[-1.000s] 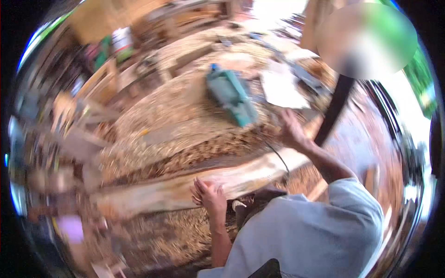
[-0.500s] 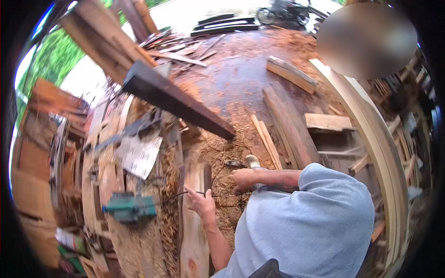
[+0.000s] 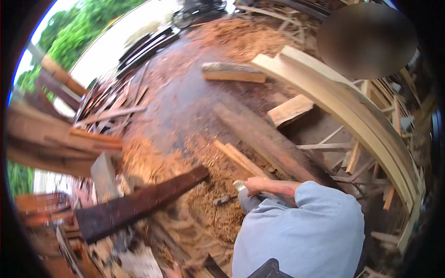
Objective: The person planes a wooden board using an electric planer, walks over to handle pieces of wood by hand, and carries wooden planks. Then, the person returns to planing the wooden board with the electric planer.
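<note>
My right hand [image 3: 254, 186] is low beside my leg, close to the pale tip of my shoe [image 3: 239, 185]. Its fingers are smeared and partly hidden, so their grip does not show. A small dark object [image 3: 225, 200] lies on the sawdust to the left of that hand, with a thin dark cord [image 3: 215, 217] trailing below it. Only a blurred bit of my left hand [image 3: 174, 271] shows at the bottom edge, near a white printed sheet [image 3: 140, 263]. Whether it holds anything is hidden.
A thick dark beam [image 3: 143, 201] slants across the left front. Long pale boards [image 3: 343, 104] curve down the right side. A weathered plank [image 3: 264, 134] and two thin strips [image 3: 241, 157] lie ahead. Scrap wood [image 3: 116, 111] is heaped at left; a motorcycle [image 3: 199, 11] stands far back.
My view has swung to the right, so the scene shifts left and tilts. The teal power tool has left the picture, and my left hand has dropped to the bottom edge.
</note>
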The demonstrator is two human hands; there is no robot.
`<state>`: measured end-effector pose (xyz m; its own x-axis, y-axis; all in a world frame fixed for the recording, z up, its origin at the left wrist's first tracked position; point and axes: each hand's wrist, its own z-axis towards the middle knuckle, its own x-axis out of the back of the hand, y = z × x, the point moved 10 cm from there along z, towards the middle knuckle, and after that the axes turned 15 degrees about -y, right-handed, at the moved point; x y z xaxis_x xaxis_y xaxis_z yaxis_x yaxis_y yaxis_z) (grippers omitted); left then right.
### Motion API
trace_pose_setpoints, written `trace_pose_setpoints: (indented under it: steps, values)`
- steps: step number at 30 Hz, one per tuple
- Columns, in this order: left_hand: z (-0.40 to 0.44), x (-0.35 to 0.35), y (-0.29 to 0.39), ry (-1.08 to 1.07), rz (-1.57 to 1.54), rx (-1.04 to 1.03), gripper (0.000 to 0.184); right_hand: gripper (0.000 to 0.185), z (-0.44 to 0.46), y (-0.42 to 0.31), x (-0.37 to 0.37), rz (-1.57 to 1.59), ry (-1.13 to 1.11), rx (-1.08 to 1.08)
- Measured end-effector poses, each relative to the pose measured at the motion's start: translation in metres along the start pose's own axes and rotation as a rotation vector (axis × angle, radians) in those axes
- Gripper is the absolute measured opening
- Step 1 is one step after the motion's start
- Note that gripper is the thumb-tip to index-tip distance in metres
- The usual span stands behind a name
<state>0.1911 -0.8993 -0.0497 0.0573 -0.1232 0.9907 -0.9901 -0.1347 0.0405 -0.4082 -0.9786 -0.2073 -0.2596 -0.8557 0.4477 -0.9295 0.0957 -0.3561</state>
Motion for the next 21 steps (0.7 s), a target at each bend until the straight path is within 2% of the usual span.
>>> trace_pose_setpoints:
  steps: [1,3,6,7,12,14,16,17,19,21]
  values:
    - [0.017,0.004,0.031,0.065,0.047,-0.149,0.078,0.044,0.003,0.017,0.011,0.03,0.017,-0.033]
    - [0.073,-0.007,0.1,0.07,-0.006,-0.253,0.078,0.047,0.014,0.052,0.038,0.114,0.05,-0.102]
    - [0.167,-0.05,0.22,-0.219,-0.337,-0.184,0.079,0.055,-0.049,0.086,0.108,0.309,0.149,-0.096]
    - [0.19,-0.066,0.261,-0.319,-0.426,-0.196,0.079,0.052,-0.035,0.114,0.111,0.335,0.299,-0.09]
    - [0.25,-0.104,0.431,-0.696,-0.644,-0.408,0.081,0.05,-0.042,0.193,0.095,0.548,0.361,-0.354]
    - [0.258,-0.112,0.47,-0.802,-0.673,-0.454,0.081,0.048,-0.041,0.207,0.065,0.661,0.367,-0.436]
    - [0.264,-0.12,0.492,-0.883,-0.691,-0.479,0.082,0.054,-0.043,0.196,0.033,0.741,0.216,-0.401]
    - [0.267,-0.124,0.497,-0.919,-0.699,-0.482,0.082,0.056,0.004,0.215,-0.017,0.743,0.101,-0.39]
    - [0.273,-0.136,0.496,-0.982,-0.704,-0.463,0.083,0.056,-0.039,0.187,-0.026,0.836,0.012,-0.439]
    - [0.279,-0.148,0.482,-1.029,-0.715,-0.417,0.083,0.054,-0.021,0.187,-0.064,0.838,-0.035,-0.407]
